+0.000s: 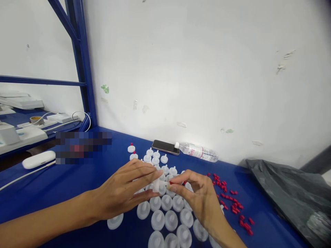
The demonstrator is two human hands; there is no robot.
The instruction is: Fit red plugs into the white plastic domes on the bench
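Observation:
My left hand (131, 186) grips a white round plastic cap with a nozzle (156, 185), turned on its side so the nozzle points right. Between thumb and forefinger, my right hand (195, 189) pinches a small red tip cap (171, 183) at the end of that nozzle. Whether the red piece is seated on it, I cannot tell. Under and around both hands stand several more white nozzle caps (171, 220), nozzles up and bare. Two at the back left, one being a white cap (131, 149), carry red tips. Loose red tip caps (234, 208) lie scattered right of my right hand.
A phone (165, 147) and a clear plastic bottle (198, 151) lie along the wall. Dark grey plastic sheeting (284, 196) covers the right side of the blue table (103, 175). At left are a white device with a cable (38, 159) and a blue metal frame (85, 62).

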